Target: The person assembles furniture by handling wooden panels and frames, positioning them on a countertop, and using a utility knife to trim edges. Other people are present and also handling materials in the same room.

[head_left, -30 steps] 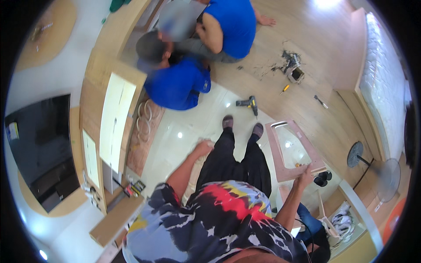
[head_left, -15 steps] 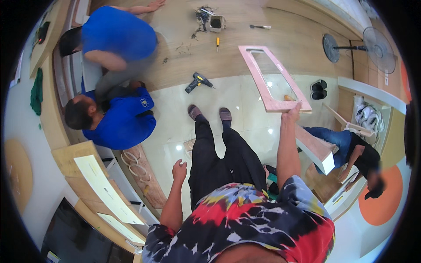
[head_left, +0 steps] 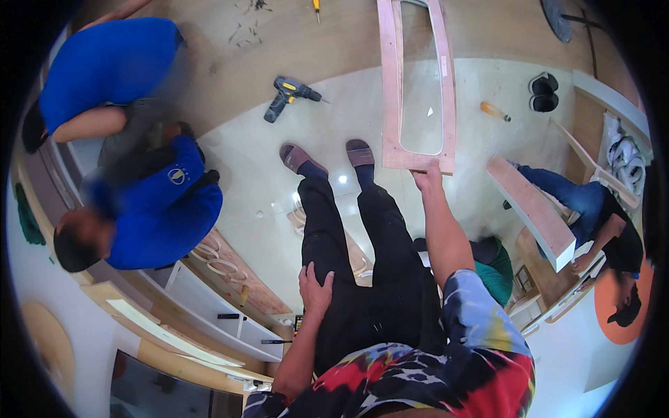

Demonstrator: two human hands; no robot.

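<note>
Frame now points straight ahead, gripped by right hand; left hand, open, has reached thigh.

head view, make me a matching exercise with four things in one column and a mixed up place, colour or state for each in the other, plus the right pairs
1. wooden frame
2. left hand
3. drill
4. black shoes

A. resting on the left trouser leg
B. side by side, right of the wooden frame
C. gripped by the right hand
D. black with yellow parts

Pairs: 1-C, 2-A, 3-D, 4-B
</note>
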